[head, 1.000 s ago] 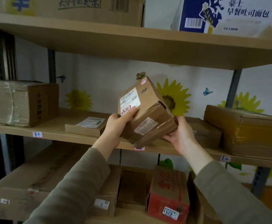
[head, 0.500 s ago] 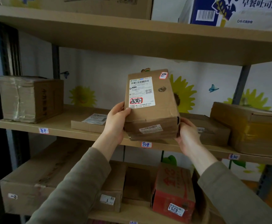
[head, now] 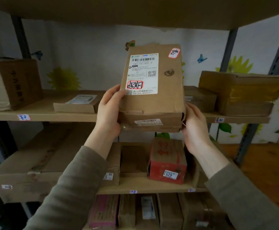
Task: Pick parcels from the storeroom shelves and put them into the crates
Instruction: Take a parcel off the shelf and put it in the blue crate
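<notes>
Parcel (head: 165,103) now upright, not tilted
</notes>
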Action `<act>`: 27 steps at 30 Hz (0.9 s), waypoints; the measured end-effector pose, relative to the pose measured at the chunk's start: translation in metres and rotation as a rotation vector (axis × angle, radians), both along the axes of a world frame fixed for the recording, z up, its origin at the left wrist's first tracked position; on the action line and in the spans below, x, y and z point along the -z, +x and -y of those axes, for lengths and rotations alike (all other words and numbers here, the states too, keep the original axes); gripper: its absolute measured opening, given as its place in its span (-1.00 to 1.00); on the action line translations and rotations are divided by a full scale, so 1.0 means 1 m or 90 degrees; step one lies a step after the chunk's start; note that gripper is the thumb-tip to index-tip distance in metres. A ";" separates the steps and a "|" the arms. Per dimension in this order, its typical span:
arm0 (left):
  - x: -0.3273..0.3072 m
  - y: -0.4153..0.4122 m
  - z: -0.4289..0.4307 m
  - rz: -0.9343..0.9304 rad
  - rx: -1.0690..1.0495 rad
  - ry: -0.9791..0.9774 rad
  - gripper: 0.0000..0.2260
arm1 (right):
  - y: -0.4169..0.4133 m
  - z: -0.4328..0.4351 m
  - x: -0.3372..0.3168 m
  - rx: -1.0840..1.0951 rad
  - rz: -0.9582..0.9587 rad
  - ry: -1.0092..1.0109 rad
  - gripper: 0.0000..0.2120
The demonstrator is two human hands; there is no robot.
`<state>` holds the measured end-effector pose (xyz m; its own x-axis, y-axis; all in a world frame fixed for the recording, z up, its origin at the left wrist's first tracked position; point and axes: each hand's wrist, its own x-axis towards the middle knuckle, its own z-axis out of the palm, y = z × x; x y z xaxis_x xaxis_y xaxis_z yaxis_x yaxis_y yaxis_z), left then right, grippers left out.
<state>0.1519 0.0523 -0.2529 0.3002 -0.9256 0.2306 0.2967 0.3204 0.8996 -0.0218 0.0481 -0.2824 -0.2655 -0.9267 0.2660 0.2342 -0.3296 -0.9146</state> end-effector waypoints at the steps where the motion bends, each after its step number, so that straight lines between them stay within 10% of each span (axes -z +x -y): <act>1: 0.005 -0.006 -0.006 0.005 0.011 0.001 -0.82 | -0.007 -0.010 0.006 0.009 -0.001 -0.004 -0.83; 27: 0.252 -0.472 -0.085 0.275 0.509 0.335 -0.64 | -0.414 -0.217 0.275 0.442 0.195 0.388 -0.78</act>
<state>-0.3196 0.1368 -0.5049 -0.4545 -0.8327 -0.3164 -0.1295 -0.2897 0.9483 -0.4359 0.2647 -0.5569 -0.7824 -0.4940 -0.3792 0.4231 0.0251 -0.9057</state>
